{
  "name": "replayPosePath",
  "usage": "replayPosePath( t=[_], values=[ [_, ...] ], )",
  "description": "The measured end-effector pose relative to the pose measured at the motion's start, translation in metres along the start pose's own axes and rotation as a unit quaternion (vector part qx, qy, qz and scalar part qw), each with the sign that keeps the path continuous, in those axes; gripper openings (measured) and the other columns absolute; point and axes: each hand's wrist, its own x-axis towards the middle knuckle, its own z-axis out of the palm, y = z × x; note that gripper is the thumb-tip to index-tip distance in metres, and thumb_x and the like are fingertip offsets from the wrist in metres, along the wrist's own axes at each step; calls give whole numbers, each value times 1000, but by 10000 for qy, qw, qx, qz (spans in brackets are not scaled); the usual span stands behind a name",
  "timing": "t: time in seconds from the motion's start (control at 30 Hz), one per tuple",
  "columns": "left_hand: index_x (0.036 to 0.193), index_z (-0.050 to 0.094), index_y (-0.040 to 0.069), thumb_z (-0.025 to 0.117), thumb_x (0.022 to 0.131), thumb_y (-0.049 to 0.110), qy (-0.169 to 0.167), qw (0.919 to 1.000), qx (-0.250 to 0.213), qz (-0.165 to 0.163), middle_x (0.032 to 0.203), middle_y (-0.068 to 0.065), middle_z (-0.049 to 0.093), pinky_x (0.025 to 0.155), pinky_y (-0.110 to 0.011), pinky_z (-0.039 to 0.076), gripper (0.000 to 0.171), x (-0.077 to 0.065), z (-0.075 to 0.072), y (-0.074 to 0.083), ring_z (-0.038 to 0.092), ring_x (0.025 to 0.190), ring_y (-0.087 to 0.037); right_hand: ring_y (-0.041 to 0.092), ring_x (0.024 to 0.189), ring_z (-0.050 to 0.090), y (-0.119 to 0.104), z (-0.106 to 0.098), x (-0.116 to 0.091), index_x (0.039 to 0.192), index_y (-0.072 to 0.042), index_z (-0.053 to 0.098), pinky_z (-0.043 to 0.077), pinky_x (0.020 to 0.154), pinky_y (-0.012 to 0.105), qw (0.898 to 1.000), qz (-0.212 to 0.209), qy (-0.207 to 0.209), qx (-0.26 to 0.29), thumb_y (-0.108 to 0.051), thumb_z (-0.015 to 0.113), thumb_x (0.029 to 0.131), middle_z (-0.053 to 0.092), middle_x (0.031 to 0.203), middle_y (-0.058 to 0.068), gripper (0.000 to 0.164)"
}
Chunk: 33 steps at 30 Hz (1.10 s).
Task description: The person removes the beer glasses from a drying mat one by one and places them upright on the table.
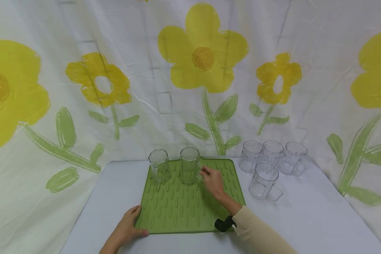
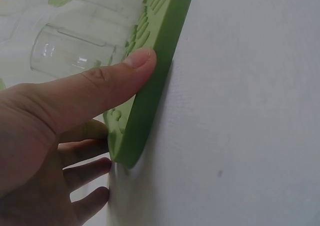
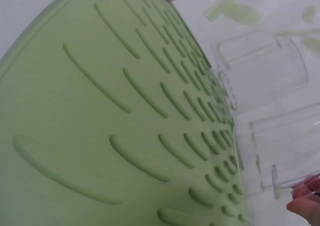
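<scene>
Near the back of a green ribbed mat [image 1: 177, 208], two clear glass mugs stand upright. The fingers of my right hand [image 1: 213, 180] pinch the handle of the right-hand mug [image 1: 189, 165]; in the right wrist view, the fingertips [image 3: 305, 208] are at that handle. The left-hand mug [image 1: 159, 166] is a short gap away, its handle facing the front. At the mat's front left corner, my left hand [image 1: 126, 224] rests with its thumb on the front edge and its fingers along the left edge. The left wrist view shows the thumb [image 2: 110, 85] straight on the mat's rim.
Several more clear glass mugs stand on the white table right of the mat: three in a back row, including the rightmost mug [image 1: 292, 158], and one nearer mug [image 1: 263, 181]. A white curtain [image 1: 165, 123] with yellow flowers hangs behind the table.
</scene>
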Motion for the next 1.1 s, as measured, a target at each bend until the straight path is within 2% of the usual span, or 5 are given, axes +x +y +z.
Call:
replayPosePath(
  t=[0.27, 0.43, 0.63, 0.93, 1.1],
  values=[
    [144, 34, -12, 91, 59, 30, -38, 10000, -44, -70, 148, -33, 35, 112, -63, 30, 111, -1, 2, -1, 30, 137, -54, 30, 84, 72, -3, -10, -2, 99, 5, 73, 61, 69, 38, 9989, 327, -202, 269, -4, 69, 88, 75, 93, 19, 15],
    [144, 34, -12, 91, 59, 29, 24, 10000, -45, 4, 148, -33, 36, 112, -63, 31, 110, -5, 2, -1, 30, 137, -54, 31, 85, 72, -6, -19, -3, 102, 6, 73, 61, 69, 35, 9977, 512, -242, 362, -5, 68, 89, 74, 93, 19, 17],
    [144, 34, -11, 91, 60, 28, 138, 9998, 2, 120, 148, -33, 36, 112, -64, 31, 109, -5, -1, 0, 31, 137, -54, 29, 81, 72, -11, -27, 3, 101, 5, 73, 59, 64, 29, 9990, 370, -161, 199, -4, 69, 87, 75, 90, 18, 17],
    [144, 34, -12, 91, 60, 27, 110, 9999, -9, 84, 148, -33, 35, 113, -64, 29, 109, -4, -4, 0, 30, 137, -54, 30, 83, 71, -14, -37, 5, 101, 4, 73, 61, 69, 37, 9990, 271, -312, 187, -3, 69, 87, 74, 90, 18, 16],
    [144, 34, -12, 91, 60, 27, 84, 9999, -17, 62, 148, -33, 35, 112, -64, 30, 109, -3, -3, 0, 30, 137, -54, 28, 83, 72, -19, -45, 6, 101, 1, 74, 60, 67, 34, 9988, 273, -410, 78, -5, 69, 87, 75, 89, 16, 16]
  ],
)
